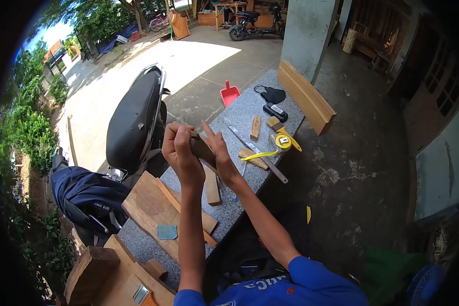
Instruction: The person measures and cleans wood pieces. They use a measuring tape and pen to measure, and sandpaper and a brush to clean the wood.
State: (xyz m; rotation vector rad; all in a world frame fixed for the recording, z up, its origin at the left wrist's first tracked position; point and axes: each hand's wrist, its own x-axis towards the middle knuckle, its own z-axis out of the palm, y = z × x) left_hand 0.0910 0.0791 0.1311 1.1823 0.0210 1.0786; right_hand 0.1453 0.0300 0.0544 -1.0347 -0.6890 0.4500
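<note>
Above the stone tabletop my two hands are raised close together with a small brown flat piece (pixel 203 151) between them, its material hard to tell. My left hand (pixel 182 150) is closed, fingers curled and thumb pointing up, at the piece's left end. At the other side my right hand (pixel 222 157) holds it against the palm, with thumb and forefinger stretched upward; the other fingers are hidden. Below them a wood block (pixel 212 186) lies on the granite table (pixel 188 176). To the right are a steel ruler (pixel 250 145), a yellow tape measure (pixel 282 142) and a paintbrush (pixel 285 133).
Boards (pixel 150 209) with a green sandpaper piece (pixel 167 232) cover the table's near left, beside a thick wood block (pixel 91 273) and another brush (pixel 142 295). A black mask (pixel 271 94) and a long board (pixel 306 97) are at the far end. A parked motorbike (pixel 135 120) stands left.
</note>
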